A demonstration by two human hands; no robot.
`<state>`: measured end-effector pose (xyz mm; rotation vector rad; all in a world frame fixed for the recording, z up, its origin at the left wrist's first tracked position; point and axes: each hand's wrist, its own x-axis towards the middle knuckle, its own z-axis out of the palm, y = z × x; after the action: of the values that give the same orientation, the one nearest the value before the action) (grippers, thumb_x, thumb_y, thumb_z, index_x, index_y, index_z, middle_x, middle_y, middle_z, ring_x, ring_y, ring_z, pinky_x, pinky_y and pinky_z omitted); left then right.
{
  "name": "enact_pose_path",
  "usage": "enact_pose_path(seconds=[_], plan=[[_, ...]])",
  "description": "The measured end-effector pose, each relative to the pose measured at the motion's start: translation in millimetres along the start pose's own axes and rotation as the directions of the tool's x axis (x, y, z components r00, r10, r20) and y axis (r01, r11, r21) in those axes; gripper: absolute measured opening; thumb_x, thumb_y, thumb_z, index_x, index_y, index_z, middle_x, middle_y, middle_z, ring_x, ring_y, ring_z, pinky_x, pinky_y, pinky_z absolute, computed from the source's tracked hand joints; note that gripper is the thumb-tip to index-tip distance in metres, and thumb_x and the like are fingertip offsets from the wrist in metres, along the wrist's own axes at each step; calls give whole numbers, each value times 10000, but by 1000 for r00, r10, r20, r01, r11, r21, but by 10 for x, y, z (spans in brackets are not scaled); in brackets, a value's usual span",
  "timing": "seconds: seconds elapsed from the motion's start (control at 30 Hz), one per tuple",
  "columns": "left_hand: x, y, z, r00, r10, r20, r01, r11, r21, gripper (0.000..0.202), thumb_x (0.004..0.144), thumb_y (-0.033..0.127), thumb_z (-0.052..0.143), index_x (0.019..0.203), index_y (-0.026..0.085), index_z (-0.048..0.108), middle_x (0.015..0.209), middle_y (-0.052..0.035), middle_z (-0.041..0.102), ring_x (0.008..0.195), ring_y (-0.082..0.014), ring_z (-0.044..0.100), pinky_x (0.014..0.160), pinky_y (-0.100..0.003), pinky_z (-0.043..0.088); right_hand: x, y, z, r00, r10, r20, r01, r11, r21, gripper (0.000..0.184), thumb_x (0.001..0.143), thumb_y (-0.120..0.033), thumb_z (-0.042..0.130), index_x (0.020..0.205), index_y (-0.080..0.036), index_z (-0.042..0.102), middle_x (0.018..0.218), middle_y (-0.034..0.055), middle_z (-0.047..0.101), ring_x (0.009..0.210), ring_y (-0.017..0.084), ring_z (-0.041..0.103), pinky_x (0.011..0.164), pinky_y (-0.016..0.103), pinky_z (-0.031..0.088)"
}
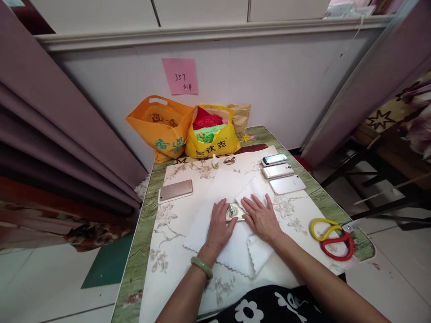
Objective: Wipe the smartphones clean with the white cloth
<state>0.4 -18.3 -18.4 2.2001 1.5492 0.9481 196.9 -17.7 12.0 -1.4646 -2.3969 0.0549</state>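
A white cloth [205,235] with a scalloped edge lies spread on the table. On it, between my hands, rests a cream-coloured flat object with a round metal ring mount [233,211]; it looks like the back of a phone, and much of it is hidden. My left hand [220,226] lies on the cloth at the object's left end, fingers stretched out. Over the right end, the cloth is folded, and my right hand [261,217] presses flat on this fold with fingers spread. Neither hand grips anything.
Several phones lie about: a rose-coloured phone [177,190] at left and a white phone [288,185] among others at right. Scissors [336,235] lie near the right edge. A small bottle [214,162], an orange bag [161,128] and a yellow bag [215,146] stand at the back.
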Motion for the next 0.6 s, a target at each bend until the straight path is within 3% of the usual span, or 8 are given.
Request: enact_pose_path(seconds=[0.1, 0.2, 0.33, 0.5, 0.6], plan=[[-6, 10, -16, 1000, 12, 23, -12, 1000, 10, 525, 848, 323, 634, 1324, 189, 459, 1452, -158, 472, 1390, -284, 395, 1179, -568, 256, -38, -88, 9, 999, -37, 32, 38, 999, -20, 520, 997, -417, 428, 1472, -206, 400, 1472, 70, 479, 1415, 293, 322, 1176, 589, 16], [-3, 17, -23, 999, 22, 32, -23, 1000, 17, 557, 831, 326, 654, 1330, 187, 451, 1451, -161, 471, 1392, -292, 390, 1179, -568, 252, -115, -131, 1, 989, -123, 78, 124, 992, -4, 549, 993, -459, 427, 1490, -236, 362, 1498, 47, 445, 1417, 266, 324, 1185, 573, -10], [0, 24, -19, 999, 25, 31, -26, 999, 41, 588, 830, 367, 658, 1344, 184, 439, 1430, -159, 492, 1379, -294, 406, 1177, -566, 258, -138, -94, 7, 999, 9, 52, -6, 998, -56, 535, 997, -466, 405, 1480, -238, 384, 1476, 54, 474, 1405, 306, 338, 1160, 628, -35], [-5, 15, -16, 999, 28, 32, -31, 997, 71, 578, 837, 359, 649, 1343, 175, 438, 1423, -147, 504, 1377, -277, 410, 1182, -542, 270, -70, -97, 33, 991, -91, 96, 94, 995, -27, 637, 968, -555, 413, 1503, -217, 339, 1516, 53, 416, 1419, 309, 307, 1174, 607, -9], [0, 1, -15, 999, 41, 35, -44, 996, 75, 579, 820, 323, 659, 1336, 169, 444, 1409, -147, 517, 1370, -280, 418, 1182, -544, 269, 23, -119, 47, 996, -7, 85, 9, 1000, -29, 622, 968, -580, 394, 1490, -243, 366, 1498, 37, 444, 1412, 328, 312, 1161, 634, -2]])
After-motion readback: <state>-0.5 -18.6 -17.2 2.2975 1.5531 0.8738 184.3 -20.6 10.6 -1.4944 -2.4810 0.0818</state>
